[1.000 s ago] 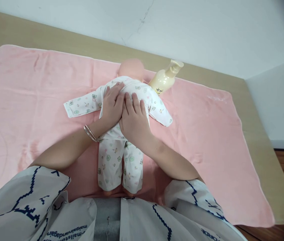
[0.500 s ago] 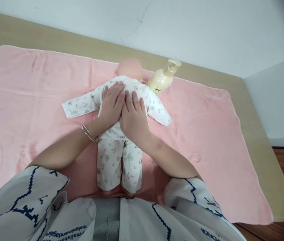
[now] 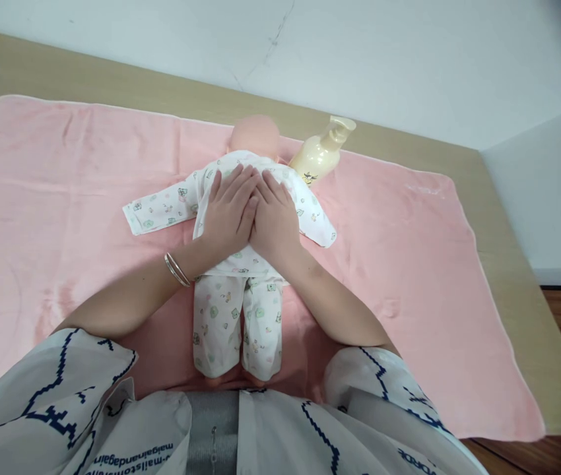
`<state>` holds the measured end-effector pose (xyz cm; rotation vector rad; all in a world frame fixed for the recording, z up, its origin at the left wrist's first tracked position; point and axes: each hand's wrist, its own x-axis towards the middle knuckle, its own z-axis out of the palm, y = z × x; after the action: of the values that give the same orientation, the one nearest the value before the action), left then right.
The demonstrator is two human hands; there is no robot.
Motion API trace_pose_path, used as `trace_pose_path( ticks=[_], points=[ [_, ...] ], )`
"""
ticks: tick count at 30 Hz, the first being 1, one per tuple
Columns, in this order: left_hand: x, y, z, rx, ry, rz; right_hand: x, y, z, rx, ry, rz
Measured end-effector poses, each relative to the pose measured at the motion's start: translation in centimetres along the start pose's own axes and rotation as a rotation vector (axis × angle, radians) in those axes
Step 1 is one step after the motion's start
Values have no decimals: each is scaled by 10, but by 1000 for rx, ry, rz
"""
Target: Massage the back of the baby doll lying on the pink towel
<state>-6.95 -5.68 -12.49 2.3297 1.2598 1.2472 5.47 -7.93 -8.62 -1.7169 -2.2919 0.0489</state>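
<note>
The doll (image 3: 233, 316) lies on the pink blanket (image 3: 409, 264), head far from you, feet near you. Your left hand (image 3: 225, 216) and right hand (image 3: 276, 221) rest flat on its back, side by side, each grip spread.

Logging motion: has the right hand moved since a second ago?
Yes. The right hand slid slightly up the back of the baby doll in white printed pyjamas, toward its bald peach head.

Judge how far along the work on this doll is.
Done: the doll lies dressed on the pink towel. In hand: left hand and right hand press flat, side by side, on its upper body. Left, probably: the untouched legs; the lotion bottle stands unused by its head.
</note>
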Motion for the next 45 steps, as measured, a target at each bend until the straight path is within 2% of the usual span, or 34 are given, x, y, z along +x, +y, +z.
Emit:
trace_pose_path(
  ticks=[4, 8, 13, 16, 20, 27, 30, 33, 36, 39, 42, 45],
  points=[
    [3, 3, -1, -10, -54, 142, 7, 6, 4, 11, 30, 68],
    [4, -3, -1, -53, -63, 177, 3, -1, 5, -39, 27, 98],
    [2, -12, -3, -158, -68, 101, -17, -24, -4, -108, -34, 71],
    [1, -16, -1, -206, -5, 17, -29, -31, -13, -115, -74, 4],
    [2, -18, 4, -180, 75, -82, -30, -26, -26, -50, -131, -48],
    [2, -18, 5, -65, 93, -168, -16, -5, -43, 161, -140, -28],
    [0, -14, 3, -18, 115, -201, -10, 1, -35, 152, -41, 29],
    [-1, -8, 0, -3, 108, -256, -1, 9, -18, 114, 44, 69],
    [2, -10, 0, -3, 57, -287, 10, 19, -3, 122, 35, 74],
    [5, -16, 3, -7, -2, -263, 16, 24, 2, 119, -2, 35],
    [3, -15, 4, -27, -19, -227, 12, 18, 1, 85, 6, 39],
    [-2, -2, 2, -31, -21, -230, 1, 4, -1, 26, 17, 85]
  ],
)
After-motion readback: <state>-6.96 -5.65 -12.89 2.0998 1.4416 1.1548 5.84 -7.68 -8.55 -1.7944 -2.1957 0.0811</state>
